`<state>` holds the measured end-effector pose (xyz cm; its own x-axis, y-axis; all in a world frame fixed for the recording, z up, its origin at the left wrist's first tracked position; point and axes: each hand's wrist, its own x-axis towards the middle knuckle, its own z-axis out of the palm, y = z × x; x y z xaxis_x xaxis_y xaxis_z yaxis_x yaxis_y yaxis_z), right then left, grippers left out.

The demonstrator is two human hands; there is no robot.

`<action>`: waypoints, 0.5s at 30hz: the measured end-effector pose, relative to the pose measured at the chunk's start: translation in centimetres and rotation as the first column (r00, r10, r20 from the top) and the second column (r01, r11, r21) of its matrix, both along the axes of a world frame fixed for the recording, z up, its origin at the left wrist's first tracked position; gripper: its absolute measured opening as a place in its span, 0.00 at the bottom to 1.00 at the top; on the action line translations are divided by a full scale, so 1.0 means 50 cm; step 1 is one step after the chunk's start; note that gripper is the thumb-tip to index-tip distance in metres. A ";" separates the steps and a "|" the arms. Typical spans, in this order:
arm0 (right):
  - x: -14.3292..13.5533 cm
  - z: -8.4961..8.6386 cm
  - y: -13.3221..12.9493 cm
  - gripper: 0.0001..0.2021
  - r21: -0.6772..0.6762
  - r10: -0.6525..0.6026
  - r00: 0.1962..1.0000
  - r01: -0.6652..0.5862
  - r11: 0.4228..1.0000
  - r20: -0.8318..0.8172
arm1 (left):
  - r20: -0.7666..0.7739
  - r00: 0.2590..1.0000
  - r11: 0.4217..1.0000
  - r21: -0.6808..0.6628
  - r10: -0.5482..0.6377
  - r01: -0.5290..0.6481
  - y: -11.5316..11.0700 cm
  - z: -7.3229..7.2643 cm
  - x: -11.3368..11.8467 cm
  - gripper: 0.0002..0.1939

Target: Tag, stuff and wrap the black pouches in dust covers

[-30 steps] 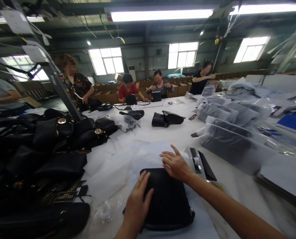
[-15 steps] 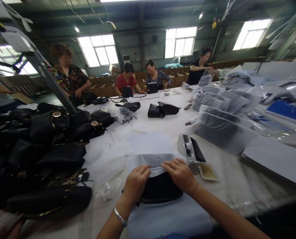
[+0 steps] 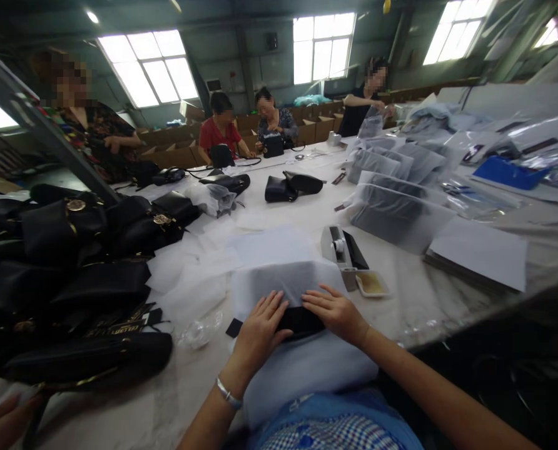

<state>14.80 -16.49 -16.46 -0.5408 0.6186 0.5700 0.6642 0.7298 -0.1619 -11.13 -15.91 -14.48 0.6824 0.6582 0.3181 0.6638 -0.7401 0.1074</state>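
Note:
A black bag [image 3: 302, 322] lies in front of me, its far part covered by thin white wrapping sheet [image 3: 279, 279]. More of the pale sheet spreads on its near side, toward my body. My left hand [image 3: 263, 325] lies on the bag's left part and the sheet's edge, fingers stretched and thumb apart. On the right part rests my right hand [image 3: 334, 311], its fingers spread over the sheet's edge. Neither hand grips anything. A small dark tag [image 3: 234, 328] sticks out left of the bag.
Black bags [image 3: 91, 281] are heaped at left, beside loose white sheets [image 3: 185, 269]. A tape dispenser [image 3: 338, 247] and a small dish [image 3: 371, 284] stand at right, before wrapped bags [image 3: 391, 206] and stacked boards [image 3: 478, 250]. Another person's hand [image 3: 7, 419] is at lower left. Several people work beyond.
The sheet's near edge, pinched by my fingers before, now lies over the bag's far part. Both hands have flattened and opened on it. The view has tilted down.

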 end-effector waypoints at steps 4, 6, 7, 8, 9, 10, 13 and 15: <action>0.019 0.009 -0.082 0.16 -0.084 -0.011 0.999 0.015 0.996 0.049 | -0.062 0.998 1.000 -0.030 0.005 -0.007 -0.019 -0.019 -0.003 0.36; 0.025 0.006 -0.136 0.20 -0.162 0.031 0.995 -0.015 0.987 0.092 | -0.067 0.998 0.999 -0.038 0.018 -0.021 -0.023 -0.022 -0.003 0.36; 0.025 0.002 -0.162 0.23 -0.198 0.055 0.992 -0.031 0.980 0.116 | -0.064 0.998 0.999 -0.042 0.024 -0.027 -0.024 -0.023 -0.002 0.35; 0.024 -0.005 -0.184 0.25 -0.228 0.073 0.988 -0.040 0.973 0.138 | -0.057 0.998 0.998 -0.046 0.029 -0.031 -0.025 -0.024 -0.002 0.35; 0.022 -0.015 -0.202 0.26 -0.247 0.082 0.984 -0.042 0.968 0.156 | -0.050 0.998 0.998 -0.050 0.032 -0.035 -0.025 -0.024 -0.002 0.35; 0.019 -0.026 -0.216 0.25 -0.253 0.082 0.983 -0.038 0.967 0.167 | -0.042 0.999 0.998 -0.053 0.034 -0.037 -0.026 -0.024 -0.002 0.35; 0.005 -0.061 -0.230 0.18 -0.214 0.056 0.988 -0.024 0.977 0.143 | -0.021 0.999 0.998 -0.056 0.035 -0.036 -0.027 -0.024 -0.002 0.35; -0.002 -0.076 -0.225 0.13 -0.202 0.053 0.995 -0.034 0.979 0.090 | -0.015 0.999 0.998 -0.063 0.029 -0.030 -0.027 -0.025 -0.003 0.34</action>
<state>14.72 -27.76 -20.29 -0.6149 0.6898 0.3821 0.6520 0.7173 -0.2457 -11.29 -17.26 -15.72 0.6663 0.6966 0.2661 0.6872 -0.7121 0.1437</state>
